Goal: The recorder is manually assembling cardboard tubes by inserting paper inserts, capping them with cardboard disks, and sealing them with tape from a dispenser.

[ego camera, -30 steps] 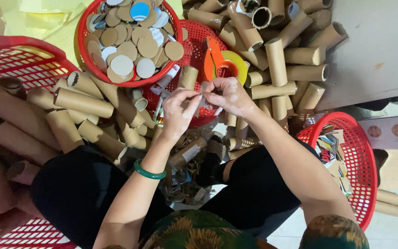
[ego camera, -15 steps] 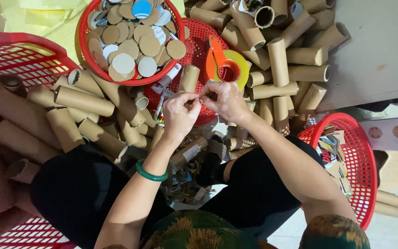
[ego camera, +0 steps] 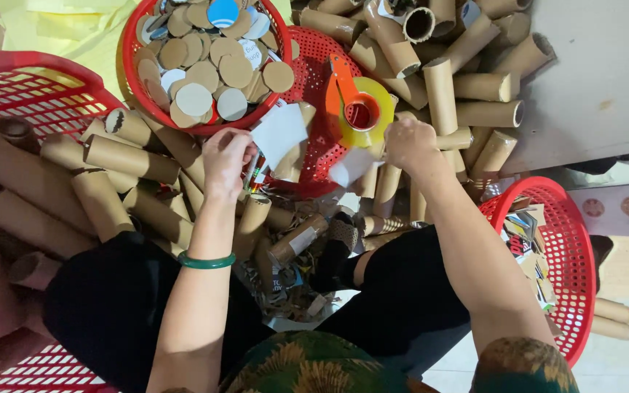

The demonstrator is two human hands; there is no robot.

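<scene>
Pinching a white paper piece (ego camera: 279, 135) just below the red bowl of cardboard discs (ego camera: 209, 69), the left hand (ego camera: 225, 159) grips it — the right hand (ego camera: 410, 144) clasps another scrap (ego camera: 349, 167); many cardboard tubes (ego camera: 129, 156) remain heaped.

Left hand (ego camera: 226, 161) pinches a pale paper piece (ego camera: 279, 135), cardboard tubes (ego camera: 129, 156) just beside it. Right hand (ego camera: 409, 144) grips another scrap (ego camera: 349, 167), tape dispenser (ego camera: 358, 109) just beyond.
</scene>
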